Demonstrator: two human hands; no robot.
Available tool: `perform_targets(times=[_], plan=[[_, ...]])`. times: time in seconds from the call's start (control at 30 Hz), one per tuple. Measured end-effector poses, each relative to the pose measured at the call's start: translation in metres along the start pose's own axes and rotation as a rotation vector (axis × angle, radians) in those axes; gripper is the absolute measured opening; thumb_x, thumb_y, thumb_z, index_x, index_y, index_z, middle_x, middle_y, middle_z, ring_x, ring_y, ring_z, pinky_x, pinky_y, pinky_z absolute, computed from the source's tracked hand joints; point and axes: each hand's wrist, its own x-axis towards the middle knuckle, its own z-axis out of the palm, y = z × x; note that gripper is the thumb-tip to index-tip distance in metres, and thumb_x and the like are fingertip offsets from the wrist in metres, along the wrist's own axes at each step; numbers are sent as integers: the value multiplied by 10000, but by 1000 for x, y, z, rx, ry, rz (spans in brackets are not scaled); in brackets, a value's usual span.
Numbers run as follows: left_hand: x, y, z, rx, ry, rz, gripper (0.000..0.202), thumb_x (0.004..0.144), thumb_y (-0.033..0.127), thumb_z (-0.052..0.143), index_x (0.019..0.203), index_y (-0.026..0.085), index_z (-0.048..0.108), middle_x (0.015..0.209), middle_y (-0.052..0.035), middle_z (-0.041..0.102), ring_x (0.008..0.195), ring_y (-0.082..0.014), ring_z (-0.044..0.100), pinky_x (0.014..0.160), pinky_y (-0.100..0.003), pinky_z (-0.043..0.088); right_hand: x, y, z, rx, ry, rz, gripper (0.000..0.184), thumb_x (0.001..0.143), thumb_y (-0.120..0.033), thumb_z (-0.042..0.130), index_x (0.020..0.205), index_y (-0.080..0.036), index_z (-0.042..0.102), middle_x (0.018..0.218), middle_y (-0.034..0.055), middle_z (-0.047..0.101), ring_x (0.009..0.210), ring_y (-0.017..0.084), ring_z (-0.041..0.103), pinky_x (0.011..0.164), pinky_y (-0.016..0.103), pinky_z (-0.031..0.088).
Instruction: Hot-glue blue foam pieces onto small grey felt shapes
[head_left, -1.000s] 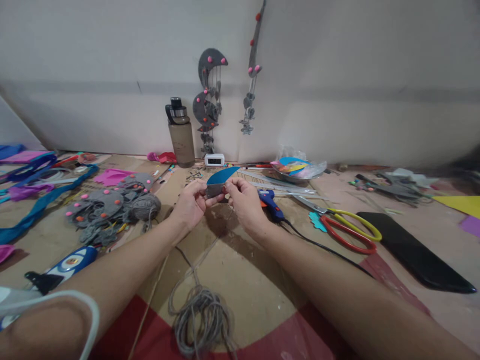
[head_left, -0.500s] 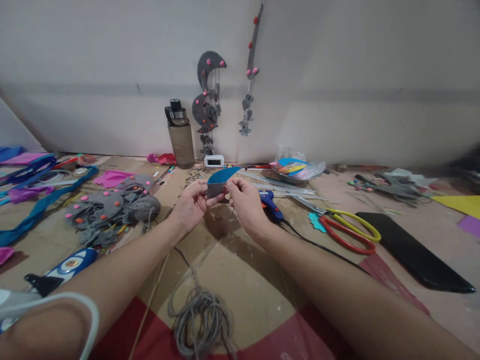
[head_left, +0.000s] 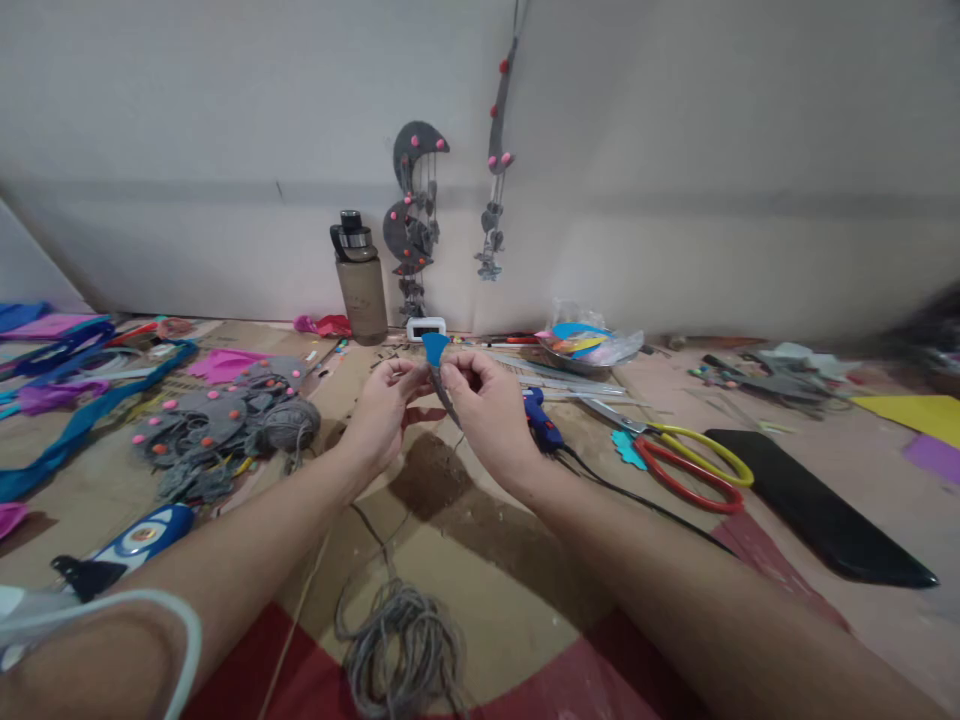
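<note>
My left hand (head_left: 381, 408) and my right hand (head_left: 487, 405) meet above the middle of the cardboard-covered table, both pinching a small blue and grey felt piece (head_left: 436, 352) that stands almost edge-on between their fingertips. A grey cord (head_left: 397, 640) runs down from the hands to a loose coil near the front edge. A blue glue gun (head_left: 538, 415) lies just right of my right hand, its black cable trailing to the right.
Yellow and red scissors (head_left: 694, 462) and a black flat object (head_left: 817, 510) lie to the right. Grey felt shapes with pink dots and a grey yarn ball (head_left: 289, 420) lie to the left. A water bottle (head_left: 361, 282), small clock (head_left: 427, 327) and hanging felt mobiles (head_left: 411, 215) stand by the wall.
Both hands have lifted slightly and turned the felt piece from lying broad-side to nearly edge-on. The view has tilted a little.
</note>
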Motion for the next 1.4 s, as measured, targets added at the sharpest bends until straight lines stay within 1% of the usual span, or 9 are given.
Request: perform_targets(times=[0.1, 0.3, 0.5, 0.63, 0.73, 0.83, 0.97, 1.27, 1.4], plan=[[-6, -4, 5, 155, 36, 81, 188, 683, 270, 634, 788, 153, 532, 831, -27, 592, 767, -145, 598, 569, -248, 518, 0, 4, 0, -92, 3, -44, 192, 792, -326, 489, 787, -164, 593, 734, 13, 597, 646, 115, 508, 602, 244, 401], [-12, 0, 11, 391, -110, 203, 204, 720, 219, 560, 904, 132, 571, 869, -52, 614, 739, -134, 575, 596, -227, 486, 4, 9, -2, -178, 12, -81, 179, 801, -309, 492, 782, -175, 609, 761, 19, 621, 672, 126, 538, 643, 263, 416], [-14, 9, 10, 636, -5, 221, 153, 748, 268, 562, 813, 148, 630, 699, -26, 626, 558, -101, 538, 414, -165, 358, 3, 11, -3, -267, -1, -163, 141, 795, -277, 508, 772, -185, 612, 762, 16, 602, 702, 130, 527, 674, 273, 408], [-7, 5, 5, 528, 38, 125, 122, 716, 267, 614, 704, 145, 614, 509, 28, 533, 354, -44, 372, 329, -167, 250, 0, 13, -4, -264, -9, -210, 114, 791, -253, 503, 870, -188, 554, 774, 11, 563, 700, 128, 505, 661, 270, 402], [-2, 2, 3, 366, 26, 56, 154, 690, 271, 652, 745, 134, 610, 614, -2, 599, 412, -60, 465, 347, -162, 325, -1, 14, -8, -253, -4, -214, 118, 786, -235, 501, 895, -190, 503, 761, 2, 528, 677, 122, 490, 636, 263, 397], [-1, 1, 5, 172, -22, -11, 177, 690, 230, 658, 809, 110, 608, 778, -63, 657, 654, -127, 617, 575, -228, 512, 0, 15, -12, -263, -1, -214, 103, 781, -223, 504, 877, -189, 492, 756, 3, 519, 669, 120, 491, 625, 260, 397], [-4, 1, 9, 50, -42, -26, 172, 687, 174, 663, 824, 96, 592, 828, -88, 668, 765, -157, 648, 786, -330, 524, 2, 18, -15, -268, 19, -213, 146, 777, -231, 516, 912, -186, 484, 753, 5, 525, 664, 128, 506, 630, 268, 406], [-9, 8, 16, -1, -13, 10, 131, 697, 142, 640, 776, 115, 539, 822, -56, 649, 764, -142, 642, 722, -310, 554, 7, 19, -19, -354, 36, -219, 123, 801, -264, 490, 854, -188, 572, 771, 26, 574, 724, 158, 521, 698, 301, 405], [-7, 10, 14, -47, -28, -23, 104, 728, 162, 625, 757, 115, 537, 792, -52, 656, 713, -121, 640, 679, -272, 561, 6, 18, -20, -295, 35, -220, 160, 799, -281, 494, 920, -184, 534, 784, 21, 562, 718, 149, 519, 688, 291, 408]])
